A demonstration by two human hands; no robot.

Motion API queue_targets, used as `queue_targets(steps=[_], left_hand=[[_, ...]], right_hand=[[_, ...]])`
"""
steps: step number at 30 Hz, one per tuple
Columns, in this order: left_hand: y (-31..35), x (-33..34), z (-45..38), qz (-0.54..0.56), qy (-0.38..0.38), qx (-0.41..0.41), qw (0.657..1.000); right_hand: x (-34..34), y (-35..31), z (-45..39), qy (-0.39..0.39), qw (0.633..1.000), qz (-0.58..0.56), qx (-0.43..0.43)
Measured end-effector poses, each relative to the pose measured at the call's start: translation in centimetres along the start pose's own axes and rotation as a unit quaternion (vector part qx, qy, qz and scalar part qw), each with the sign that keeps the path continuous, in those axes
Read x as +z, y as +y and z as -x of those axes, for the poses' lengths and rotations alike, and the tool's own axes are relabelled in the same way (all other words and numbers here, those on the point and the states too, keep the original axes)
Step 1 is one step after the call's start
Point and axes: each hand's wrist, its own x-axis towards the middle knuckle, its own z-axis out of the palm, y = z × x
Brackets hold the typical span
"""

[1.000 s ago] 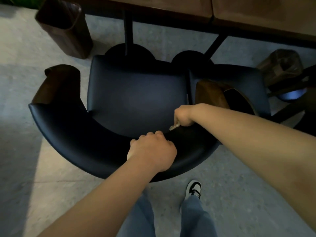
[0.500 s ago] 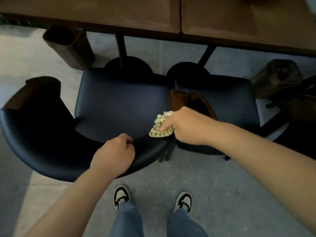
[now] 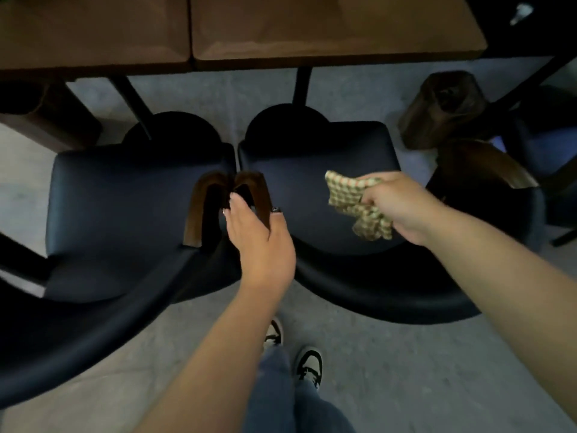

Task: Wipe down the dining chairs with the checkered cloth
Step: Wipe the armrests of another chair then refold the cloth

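Two dark padded dining chairs stand side by side below me, the left chair point(image 3: 125, 207) and the right chair point(image 3: 315, 170), each with a curved backrest and wooden arm ends. My right hand point(image 3: 402, 207) holds the green checkered cloth point(image 3: 356, 201) in the air over the right chair's seat. My left hand point(image 3: 259, 239) reaches to the wooden arm end point(image 3: 256, 192) of the right chair, fingers spread around it, thumb on its right side.
A brown wooden table point(image 3: 281, 32) with black legs runs across the top. A wooden stump stool point(image 3: 443, 110) stands at the right, another dark wooden block point(image 3: 46, 117) at the left. My feet point(image 3: 293, 351) stand on the grey floor behind the chairs.
My view and body have shifted right, from the left chair to the right one. My left hand left the left backrest and moved to the wooden arm end; my right hand lifted the cloth rightwards.
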Motion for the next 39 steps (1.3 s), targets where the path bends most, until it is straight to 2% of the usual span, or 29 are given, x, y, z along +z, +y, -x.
queue_targets(steps=[4,8,10,14,16,21,24,28,32,33,35,36,39], left_hand=[[-0.3,1.7,-2.6,0.114,0.038,-0.138,0.983],[-1.2,1.6,-4.0,0.112,0.04,-0.146,0.982],[-1.5,1.7,-3.9,0.121,0.049,-0.136,0.982],[-1.5,1.9,-3.6,0.158,0.074,-0.129,0.976],[-1.5,2.0,-3.5,0.171,0.085,-0.134,0.972],[-1.3,2.1,-3.5,0.162,0.09,-0.132,0.974],[-1.5,2.1,-3.5,0.158,0.093,-0.14,0.973],[-1.2,2.1,-3.3,0.204,0.1,-0.129,0.965],[-1.5,2.0,-3.6,0.244,0.08,-0.149,0.955],[-1.6,2.0,-3.6,0.223,0.079,-0.141,0.961],[-1.5,2.2,-3.0,0.092,0.083,-0.084,0.989],[-1.6,2.3,-2.6,0.027,0.09,-0.047,0.995],[-1.6,2.8,-1.7,-0.079,0.098,0.007,0.992]], right_hand=[[2.3,4.6,-6.3,0.013,0.989,0.113,0.099],[4.6,7.6,-10.7,-0.055,0.979,0.088,0.173],[6.3,8.2,-11.8,-0.099,0.975,0.09,0.179],[9.8,8.5,-12.9,-0.155,0.96,0.194,0.133],[10.3,8.3,-12.9,-0.156,0.96,0.2,0.119],[9.3,7.0,-10.8,-0.116,0.971,0.208,0.0],[8.3,6.0,-8.2,-0.099,0.968,0.219,-0.066],[7.1,5.3,-2.4,-0.092,0.956,0.23,-0.156],[5.7,4.7,3.3,-0.115,0.954,0.209,-0.18],[5.3,4.6,4.2,-0.131,0.958,0.19,-0.169],[4.3,4.2,5.0,-0.149,0.969,0.137,-0.143],[3.7,3.9,4.6,-0.132,0.975,0.115,-0.136],[1.9,3.2,0.7,0.022,0.985,0.111,-0.126]])
